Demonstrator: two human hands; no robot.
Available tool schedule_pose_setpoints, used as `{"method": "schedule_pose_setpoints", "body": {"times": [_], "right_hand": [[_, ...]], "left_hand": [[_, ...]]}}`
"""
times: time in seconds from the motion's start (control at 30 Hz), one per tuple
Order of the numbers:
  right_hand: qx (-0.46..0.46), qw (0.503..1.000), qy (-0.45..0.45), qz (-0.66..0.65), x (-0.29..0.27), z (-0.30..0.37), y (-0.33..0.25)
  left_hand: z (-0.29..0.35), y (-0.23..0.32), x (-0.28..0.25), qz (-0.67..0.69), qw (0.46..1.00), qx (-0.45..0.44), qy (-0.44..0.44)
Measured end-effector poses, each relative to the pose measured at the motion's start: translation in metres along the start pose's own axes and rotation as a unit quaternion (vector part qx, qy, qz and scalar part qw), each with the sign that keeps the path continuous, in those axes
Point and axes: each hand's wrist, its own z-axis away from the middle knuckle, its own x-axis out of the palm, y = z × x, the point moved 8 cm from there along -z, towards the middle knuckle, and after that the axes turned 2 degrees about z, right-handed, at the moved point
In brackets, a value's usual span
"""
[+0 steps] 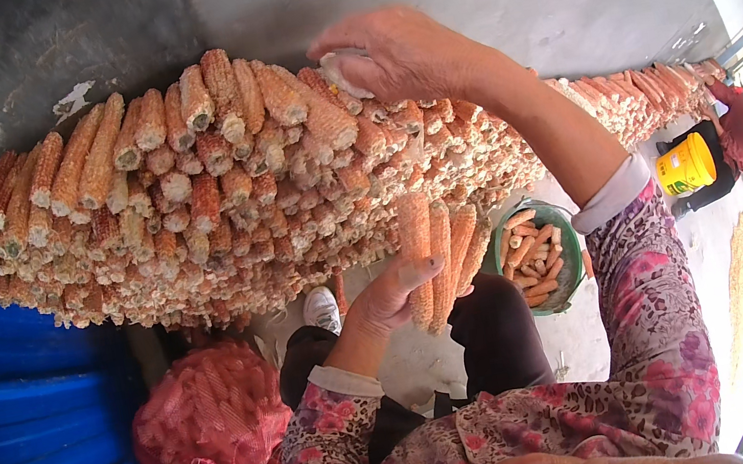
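Up on the stacked wall of corn cobs (215,190), her right hand (395,54) is closing around one cob's pale end (342,73), while below it her left hand (388,299) is gripping three cobs (440,255).

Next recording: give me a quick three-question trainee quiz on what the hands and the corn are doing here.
1. True or false: the left hand holds several corn cobs in a bunch.
2. Where does the right hand rest?
A) inside the green basket
B) on a cob at the top of the stacked corn pile
C) on the red mesh sack
3. Fill in: the green basket on the floor contains ____.

Key
1. True: it grips a bunch of cobs, held roughly upright.
2. B: its fingers close on a cob end at the top of the pile.
3. Corn cobs.
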Motion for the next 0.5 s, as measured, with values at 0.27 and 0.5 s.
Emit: {"method": "schedule_pose_setpoints", "body": {"times": [0.27,0.5], "right_hand": [[0.013,0.999,0.036,0.026,0.002,0.035,0.002],[0.161,0.976,-0.128,0.077,0.036,0.02,0.0]], "left_hand": [[-0.006,-0.02,-0.016,-0.023,0.999,-0.041,0.0],[-0.014,-0.02,-0.005,0.037,0.999,-0.028,-0.011]]}}
